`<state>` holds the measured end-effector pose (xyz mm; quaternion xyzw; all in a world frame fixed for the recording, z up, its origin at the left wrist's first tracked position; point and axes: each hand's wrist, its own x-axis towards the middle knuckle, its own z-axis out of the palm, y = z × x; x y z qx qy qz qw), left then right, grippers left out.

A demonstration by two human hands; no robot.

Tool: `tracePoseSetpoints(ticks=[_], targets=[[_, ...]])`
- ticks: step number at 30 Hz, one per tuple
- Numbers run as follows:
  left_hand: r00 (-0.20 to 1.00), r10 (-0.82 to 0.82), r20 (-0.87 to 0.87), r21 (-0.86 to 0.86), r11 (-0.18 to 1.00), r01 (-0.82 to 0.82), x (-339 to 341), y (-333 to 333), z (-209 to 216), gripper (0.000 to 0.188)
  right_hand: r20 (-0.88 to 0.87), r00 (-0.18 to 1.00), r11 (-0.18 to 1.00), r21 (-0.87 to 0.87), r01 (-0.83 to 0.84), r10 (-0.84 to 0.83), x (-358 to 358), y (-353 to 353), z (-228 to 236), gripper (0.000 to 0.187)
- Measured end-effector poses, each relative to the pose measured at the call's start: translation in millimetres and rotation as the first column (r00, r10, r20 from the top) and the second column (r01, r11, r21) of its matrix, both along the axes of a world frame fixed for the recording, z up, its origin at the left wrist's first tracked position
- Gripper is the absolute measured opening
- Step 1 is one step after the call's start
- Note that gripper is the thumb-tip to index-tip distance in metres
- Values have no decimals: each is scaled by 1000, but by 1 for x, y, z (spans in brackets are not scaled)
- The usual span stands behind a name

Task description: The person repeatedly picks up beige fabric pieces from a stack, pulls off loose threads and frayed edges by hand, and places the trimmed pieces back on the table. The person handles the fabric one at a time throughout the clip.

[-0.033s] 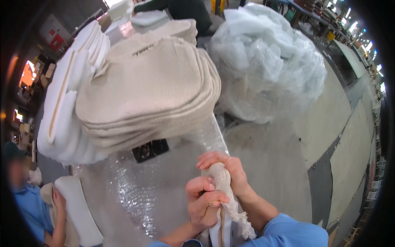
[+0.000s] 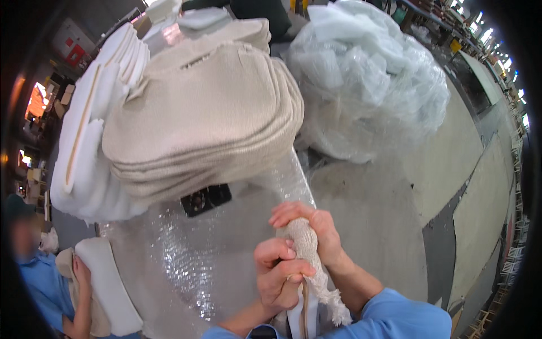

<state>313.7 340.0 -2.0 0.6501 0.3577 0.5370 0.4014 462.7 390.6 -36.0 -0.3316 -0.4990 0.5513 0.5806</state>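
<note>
A beige woven fabric cover [image 2: 305, 240] with a frayed edge is bunched up close to my body. My left hand [image 2: 278, 273] is closed on its left side, fingers curled and thumb pressed in. Over the top and right side of the same cover, my right hand [image 2: 317, 224] is wrapped, with its fingers bent across the upper end. Below the hands a white pad [image 2: 294, 321] with a tan strip along it shows beside the fabric; its upper part is hidden by the cloth and my left hand.
Ahead stands a stack of beige covers [image 2: 197, 113], with white padding pieces [image 2: 84, 164] to its left. A black flat object [image 2: 206, 200] lies at its near edge on the plastic-wrapped table [image 2: 152, 271]. Right: a large clear bag [image 2: 367, 85]. Left: a co-worker [image 2: 45, 282] with a white pad [image 2: 110, 288].
The surroundings sit slightly higher in the picture, as the view has tipped a little. Both hands keep the same hold on the fabric.
</note>
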Motion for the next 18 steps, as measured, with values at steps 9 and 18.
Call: tracePoseSetpoints(ticks=[9,18], targets=[[997,63,-53,-28,998,-64,-16,27,-11,32,271,961,998,-20,56,-49,17,-35,61,66],[992,-110,-63,-190,977,97,-24,48,4,41,752,655,997,-79,-16,70,34,-34,91,24]])
